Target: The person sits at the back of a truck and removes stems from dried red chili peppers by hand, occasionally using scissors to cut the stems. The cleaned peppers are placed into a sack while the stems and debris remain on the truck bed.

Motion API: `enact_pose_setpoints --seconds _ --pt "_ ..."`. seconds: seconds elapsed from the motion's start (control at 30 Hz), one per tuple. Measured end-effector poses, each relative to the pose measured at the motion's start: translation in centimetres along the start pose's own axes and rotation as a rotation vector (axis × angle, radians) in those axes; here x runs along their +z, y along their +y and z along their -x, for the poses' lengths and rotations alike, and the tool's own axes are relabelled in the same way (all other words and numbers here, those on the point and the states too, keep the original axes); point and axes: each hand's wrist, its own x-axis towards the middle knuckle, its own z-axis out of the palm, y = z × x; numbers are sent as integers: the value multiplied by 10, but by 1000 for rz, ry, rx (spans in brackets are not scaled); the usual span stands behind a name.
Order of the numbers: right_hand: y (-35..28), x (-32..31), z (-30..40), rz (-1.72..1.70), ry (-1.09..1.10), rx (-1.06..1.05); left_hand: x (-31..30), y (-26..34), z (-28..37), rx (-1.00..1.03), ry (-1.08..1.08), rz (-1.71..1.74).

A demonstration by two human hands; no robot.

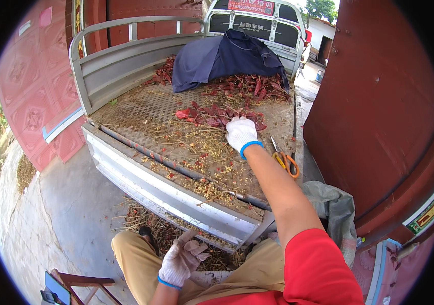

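My right hand (241,131), in a white knit glove with a blue cuff, reaches onto the truck bed (140,110). It touches a small heap of dried red chili peppers (213,114); its fingertips are hidden, so a grip cannot be made out. Just right of that wrist lie scissors (286,162) with orange and yellow handles, blades pointing away from me. My left hand (186,255), gloved alike but with a soiled palm, hangs over my lap, fingers apart and holding nothing. Pale seeds and stem bits (209,160) litter the bed between the heap and its near edge.
Dark blue cloth (228,57) covers a bigger pepper pile (258,85) farther back. A metal side rail (121,65) bounds the bed's left. Stem litter (144,221) lies below the tailgate. A grey-green sack (331,202) and red metal door (377,106) stand right; a wooden stool (83,280), lower left.
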Motion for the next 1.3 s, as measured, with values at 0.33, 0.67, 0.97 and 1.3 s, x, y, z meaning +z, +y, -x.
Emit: enact_pose_setpoints --seconds 0.33,0.67,0.97,1.3 --pt "-5 -102 59 -477 -206 8 -22 -1 -3 -71 -58 -52" --pt "28 -121 46 -1388 -99 277 -27 1 -7 -59 26 -227" --pt "1 -97 40 -741 -144 -102 -32 3 -9 -53 71 -240" --pt "-42 -35 -6 -40 -35 -69 -34 7 -6 -29 96 -259"
